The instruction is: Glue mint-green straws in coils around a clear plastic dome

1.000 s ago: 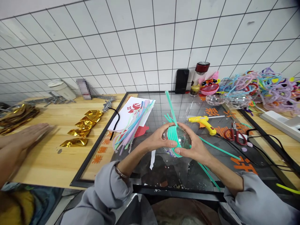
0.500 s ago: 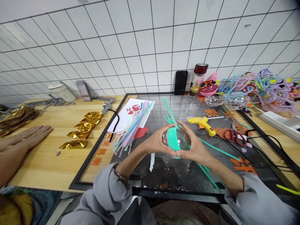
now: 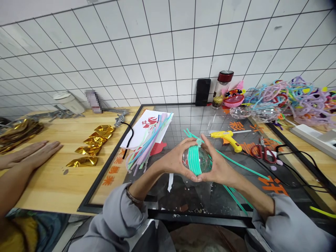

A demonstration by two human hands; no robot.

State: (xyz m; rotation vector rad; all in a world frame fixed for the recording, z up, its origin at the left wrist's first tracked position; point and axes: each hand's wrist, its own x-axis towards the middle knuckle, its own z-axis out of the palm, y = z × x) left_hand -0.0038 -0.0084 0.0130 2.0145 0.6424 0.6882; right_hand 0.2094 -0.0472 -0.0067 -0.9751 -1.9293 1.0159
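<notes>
A clear plastic ball (image 3: pixel 204 160) is held above the dark glass panel, with several rows of teal chenille stem (image 3: pixel 194 160) running side by side around its left half. My left hand (image 3: pixel 180 159) cups the left side, its thumb at the bottom and its fingers over the top. On the right side, my right hand (image 3: pixel 219 164) closes round the ball the same way. Both thumbs meet near the lower edge. A small pale teal end shows at the top between the fingertips. Loose teal stems (image 3: pixel 246 167) lie on the panel behind and below my right hand.
Right of the ball lie a yellow glue gun (image 3: pixel 227 137) and red-handled scissors (image 3: pixel 264 154). Left, pastel stems (image 3: pixel 149 143) rest over white paper (image 3: pixel 136 129). Gold foil pieces (image 3: pixel 94 145) and another person's hands (image 3: pixel 39 152) are further left. A bottle (image 3: pixel 219 92) stands by the wall.
The ball has turned in my hands: the long teal end that stuck up from its top now shows only as a short stub. The other person's hands have shifted slightly right.
</notes>
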